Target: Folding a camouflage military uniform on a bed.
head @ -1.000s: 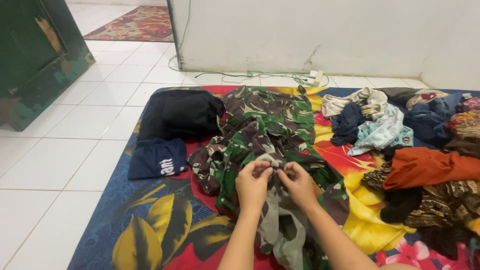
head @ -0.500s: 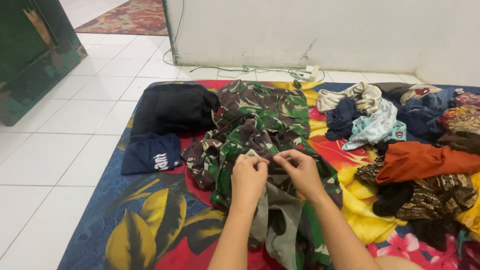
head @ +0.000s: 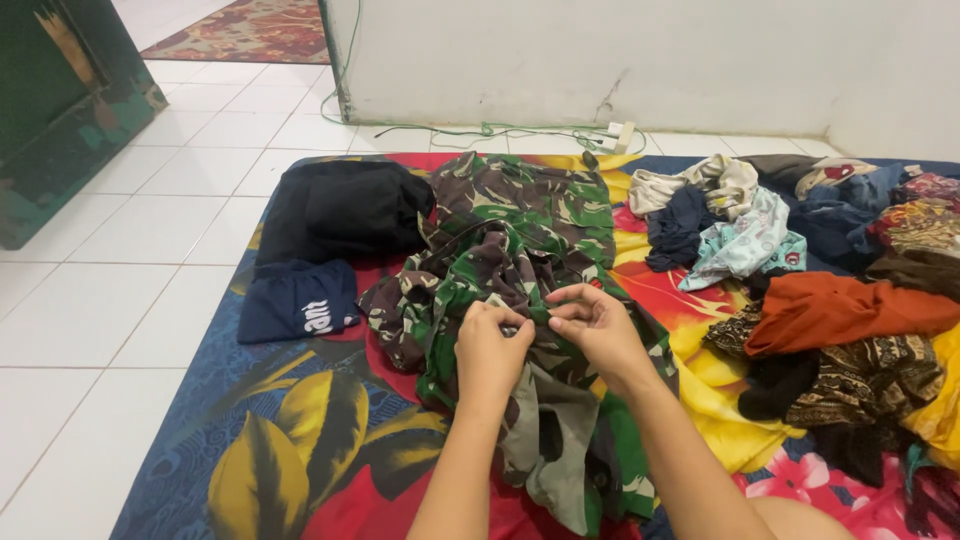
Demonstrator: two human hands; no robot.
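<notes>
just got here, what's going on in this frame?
A person sits at a flowered mat on a white tiled floor, both hands on a camouflage garment spread in front of them. The left hand and right hand pinch the fabric close together near its middle. To the left lie a folded black garment and a folded navy piece. To the right sits a loose pile of unfolded clothes, an orange piece on top.

Soft, even indoor light; sharp focus.
</notes>
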